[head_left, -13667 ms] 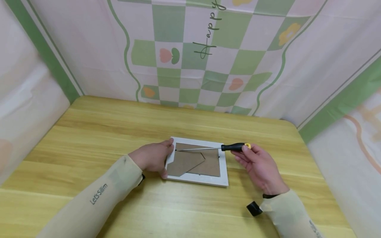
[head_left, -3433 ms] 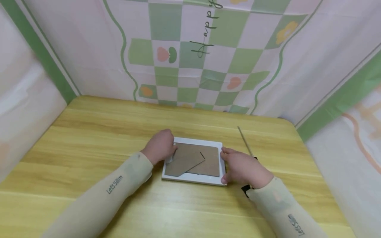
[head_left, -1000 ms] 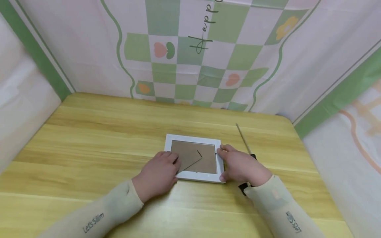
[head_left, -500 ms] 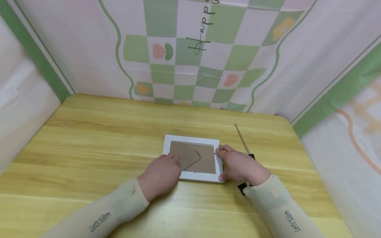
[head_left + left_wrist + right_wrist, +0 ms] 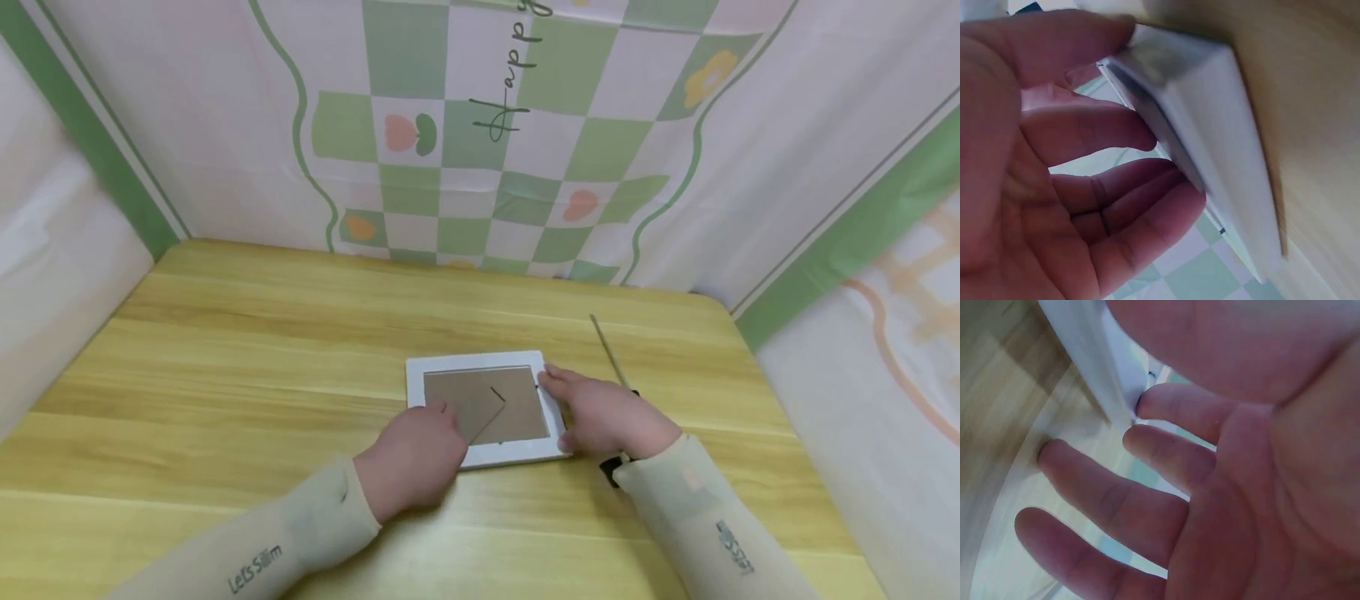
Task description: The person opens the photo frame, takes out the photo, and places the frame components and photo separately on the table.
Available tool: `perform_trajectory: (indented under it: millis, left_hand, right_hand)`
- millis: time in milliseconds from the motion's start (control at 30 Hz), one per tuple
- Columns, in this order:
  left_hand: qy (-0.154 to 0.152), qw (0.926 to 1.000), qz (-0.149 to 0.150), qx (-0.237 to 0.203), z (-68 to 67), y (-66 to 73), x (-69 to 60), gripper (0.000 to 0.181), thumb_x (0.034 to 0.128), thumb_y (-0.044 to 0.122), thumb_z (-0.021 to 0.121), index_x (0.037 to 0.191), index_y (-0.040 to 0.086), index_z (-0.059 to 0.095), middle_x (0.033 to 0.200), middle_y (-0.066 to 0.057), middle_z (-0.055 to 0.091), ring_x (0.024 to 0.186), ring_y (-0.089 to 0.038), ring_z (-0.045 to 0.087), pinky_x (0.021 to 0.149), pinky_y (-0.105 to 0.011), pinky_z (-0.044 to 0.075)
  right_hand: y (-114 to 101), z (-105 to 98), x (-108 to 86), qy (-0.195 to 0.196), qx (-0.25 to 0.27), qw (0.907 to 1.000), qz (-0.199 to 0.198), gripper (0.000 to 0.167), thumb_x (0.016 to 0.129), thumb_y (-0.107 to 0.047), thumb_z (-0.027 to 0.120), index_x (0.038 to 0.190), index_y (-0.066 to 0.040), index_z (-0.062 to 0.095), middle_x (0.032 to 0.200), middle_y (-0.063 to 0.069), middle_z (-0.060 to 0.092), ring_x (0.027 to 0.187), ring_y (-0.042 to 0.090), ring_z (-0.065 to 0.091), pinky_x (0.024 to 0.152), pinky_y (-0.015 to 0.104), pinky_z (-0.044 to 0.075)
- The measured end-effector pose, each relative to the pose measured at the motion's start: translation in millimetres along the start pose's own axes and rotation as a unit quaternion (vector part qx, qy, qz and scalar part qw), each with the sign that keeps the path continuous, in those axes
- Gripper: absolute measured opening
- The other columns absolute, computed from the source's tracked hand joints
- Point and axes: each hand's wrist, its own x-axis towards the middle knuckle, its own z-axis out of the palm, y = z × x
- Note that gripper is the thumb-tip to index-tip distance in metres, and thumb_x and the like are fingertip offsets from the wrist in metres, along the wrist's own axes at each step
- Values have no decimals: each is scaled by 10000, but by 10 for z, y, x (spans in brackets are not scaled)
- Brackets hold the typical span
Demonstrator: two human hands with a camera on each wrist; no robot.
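Observation:
A white picture frame (image 5: 480, 362) lies face down on the wooden table, its brown backing board (image 5: 517, 417) and stand flap showing. My left hand (image 5: 416, 454) grips its near left corner. In the left wrist view the thumb (image 5: 1085, 40) is on the corner of the white side and the curled fingertips meet the dark board edge. My right hand (image 5: 611, 417) holds the frame's right side, thumb near the front corner and index finger towards the far one. In the right wrist view two other fingers (image 5: 1110, 494) reach out past the rim.
Beyond my right hand lies a screwdriver (image 5: 609, 350), its shaft pointing away; the hand covers most of its handle. The wooden table (image 5: 262, 333) ends at a patterned curtain (image 5: 480, 192) behind, with curtains at both sides.
The screwdriver, earlier in my right hand, now lies on the table. In the last half second the frame has turned slightly anticlockwise, and my left hand has shifted a little nearer and right.

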Motion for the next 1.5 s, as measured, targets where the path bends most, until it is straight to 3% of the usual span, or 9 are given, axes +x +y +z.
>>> perform_trajectory:
  millis: [167, 400, 567, 767, 933, 1100, 1233, 1400, 1500]
  left_hand:
    - [-93, 9992, 157, -360, -32, 50, -22, 365, 821, 363, 729, 581, 149, 555, 781, -36, 527, 748, -183, 522, 562, -345, 496]
    - [-23, 9993, 270, -255, -63, 160, -66, 382, 807, 429, 747, 576, 169, 586, 800, -41, 551, 747, -193, 541, 576, -343, 491]
    - [-129, 9994, 199, -240, -84, 205, -75, 383, 789, 443, 749, 567, 189, 566, 789, -33, 533, 715, -179, 523, 543, -335, 468]
    - [-346, 9989, 230, -231, -91, 256, -67, 402, 758, 540, 762, 617, 184, 640, 811, -4, 553, 772, -162, 522, 604, -320, 486]
    - [-532, 9981, 178, -253, -94, 314, -44, 432, 731, 564, 781, 599, 189, 610, 844, 17, 534, 828, -149, 507, 658, -310, 485]
    - [-312, 9992, 166, -204, -68, 353, -1, 412, 740, 557, 787, 677, 166, 673, 852, 2, 544, 802, -154, 521, 644, -308, 482]
    - [-85, 9996, 230, -140, -46, 356, 74, 405, 778, 548, 767, 704, 158, 690, 838, 1, 571, 784, -153, 527, 650, -304, 485]
    - [49, 9996, 283, 61, -40, 380, 193, 400, 812, 560, 736, 724, 171, 705, 827, 2, 574, 770, -152, 510, 635, -292, 470]
    - [55, 9998, 210, 45, -40, 397, 248, 402, 819, 553, 734, 762, 156, 727, 835, -18, 567, 757, -155, 506, 614, -289, 470]
  right_hand:
    - [95, -8, 73, 106, 373, 9991, 159, 860, 787, -95, 806, 1543, -148, 399, 1362, 139, 585, 870, 198, 552, 815, 409, 477]
    - [167, -49, 145, 114, 246, 9996, 52, 692, 813, -142, 809, 1437, -41, 527, 1274, 150, 638, 1182, 327, 569, 991, 522, 433]
    - [189, -75, 197, 113, 277, 9994, 161, 591, 827, -174, 820, 1359, -32, 604, 1184, 121, 681, 1108, 316, 614, 970, 522, 452]
    - [201, -97, 252, 264, 188, 9990, 294, 471, 876, -197, 780, 1302, -40, 653, 1283, 128, 641, 1224, 374, 541, 1019, 541, 404]
    - [209, -107, 289, 363, 182, 9988, 289, 423, 900, -186, 749, 1287, -37, 662, 1273, 127, 646, 1225, 386, 540, 1022, 541, 402]
    - [237, -91, 339, 569, 100, 9982, 182, 341, 947, -194, 690, 1245, -29, 685, 1223, 134, 668, 1195, 384, 563, 1008, 539, 414]
    - [249, -56, 410, 916, -120, 9957, 68, 235, 999, -189, 602, 1123, -30, 722, 1073, 111, 708, 1042, 341, 640, 922, 517, 475]
    - [214, -21, 420, 1252, -172, 9912, 386, 258, 1010, -176, 557, 1093, 39, 674, 1005, 162, 694, 947, 348, 650, 861, 521, 496]
    - [167, -9, 366, 1246, -83, 9903, 602, 270, 998, -207, 580, 1030, 51, 655, 931, 163, 674, 850, 330, 639, 811, 508, 504]
